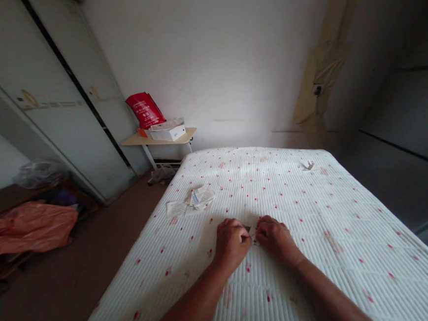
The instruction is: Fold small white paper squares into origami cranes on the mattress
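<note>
Both hands meet low over a white mattress [271, 189] with red spots, near the middle of the view. A small piece of paper [253, 231] shows between them, mostly hidden by the fingers. My left hand [232, 240] is closed, its thumb and fingers pinching the paper's left side. Curled in from the other side, my right hand [276, 238] is closed on the paper's right edge. Beyond the left hand lie several loose printed paper sheets [201, 197], partly overlapping. Farther off to the right sits a small folded white paper piece [309, 165].
Against the back wall stands a small table [186, 136] with a red bag [146, 109] and a white box [167, 133]. A pale cabinet [68, 84] fills the left side. An orange plastic bag [27, 227] lies on a low wooden unit at lower left.
</note>
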`<control>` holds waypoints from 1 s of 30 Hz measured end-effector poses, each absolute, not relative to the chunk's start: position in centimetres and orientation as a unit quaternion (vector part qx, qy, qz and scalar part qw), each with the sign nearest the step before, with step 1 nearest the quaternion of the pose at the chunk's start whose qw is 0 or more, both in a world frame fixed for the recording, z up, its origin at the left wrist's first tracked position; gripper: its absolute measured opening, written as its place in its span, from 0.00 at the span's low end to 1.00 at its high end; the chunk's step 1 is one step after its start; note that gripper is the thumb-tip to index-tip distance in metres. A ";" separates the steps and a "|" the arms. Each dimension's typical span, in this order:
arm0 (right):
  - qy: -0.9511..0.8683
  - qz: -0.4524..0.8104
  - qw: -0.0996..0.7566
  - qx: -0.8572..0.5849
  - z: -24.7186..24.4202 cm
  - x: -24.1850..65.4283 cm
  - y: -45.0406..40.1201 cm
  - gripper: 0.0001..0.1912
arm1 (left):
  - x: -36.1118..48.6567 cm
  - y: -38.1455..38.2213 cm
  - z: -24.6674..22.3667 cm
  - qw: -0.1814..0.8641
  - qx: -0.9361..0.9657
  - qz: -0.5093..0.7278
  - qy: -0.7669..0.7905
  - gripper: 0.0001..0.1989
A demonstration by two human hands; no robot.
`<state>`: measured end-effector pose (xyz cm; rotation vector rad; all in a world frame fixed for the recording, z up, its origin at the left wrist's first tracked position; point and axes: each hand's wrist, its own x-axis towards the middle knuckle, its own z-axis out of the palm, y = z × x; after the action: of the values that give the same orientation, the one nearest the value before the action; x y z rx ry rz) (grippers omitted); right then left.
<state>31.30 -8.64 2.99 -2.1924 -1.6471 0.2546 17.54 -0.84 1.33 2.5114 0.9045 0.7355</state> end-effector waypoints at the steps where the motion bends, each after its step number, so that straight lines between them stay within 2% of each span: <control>1: -0.587 0.092 0.191 -0.781 3.0 31.3 -8.6 0.09 | 17.6 -0.8 1.3 0.185 0.891 0.259 0.324 0.04; 14: -0.589 0.094 0.160 -0.787 2.6 31.6 -8.3 0.08 | 17.7 -1.4 1.6 0.140 0.899 0.246 0.334 0.03; 30: -0.591 0.098 0.145 -0.787 2.8 31.6 -8.3 0.09 | 17.7 -2.0 2.7 0.135 0.895 0.175 0.388 0.03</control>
<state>31.59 -8.29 2.81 -2.2686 -1.7025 0.2817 17.67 -1.98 2.67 2.5918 1.1253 0.5078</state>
